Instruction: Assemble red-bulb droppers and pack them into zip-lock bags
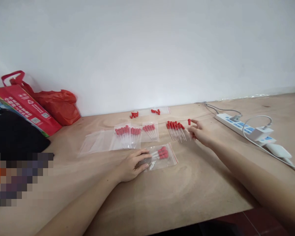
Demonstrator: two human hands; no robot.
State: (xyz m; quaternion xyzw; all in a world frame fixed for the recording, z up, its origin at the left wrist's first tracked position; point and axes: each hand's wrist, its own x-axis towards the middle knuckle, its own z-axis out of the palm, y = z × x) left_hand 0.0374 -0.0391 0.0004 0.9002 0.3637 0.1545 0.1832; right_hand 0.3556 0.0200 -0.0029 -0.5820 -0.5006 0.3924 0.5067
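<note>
My left hand (pixel 135 164) is at the near end of a clear zip bag (pixel 173 159), its fingers and thumb closed around that end. Several glass droppers with red rubber bulbs (pixel 163 152) lie inside, bulbs toward the bag's right side. My right hand (pixel 199 132) pinches a dropper whose red bulb (pixel 189 121) shows just above the fingers; most of its tube is hidden or faint. Just left of that hand, a row of loose droppers (pixel 174 126) lies on the wooden table (pixel 186 193), bulbs pointing away from me.
More droppers rest on clear bags (pixel 95 141) left of centre. Small piles of red bulbs (pixel 134 114) lie near the wall. A power strip (pixel 232 123) with plugs and cables is at right. A red bag (pixel 57 105) and a black bag (pixel 14 134) stand at left.
</note>
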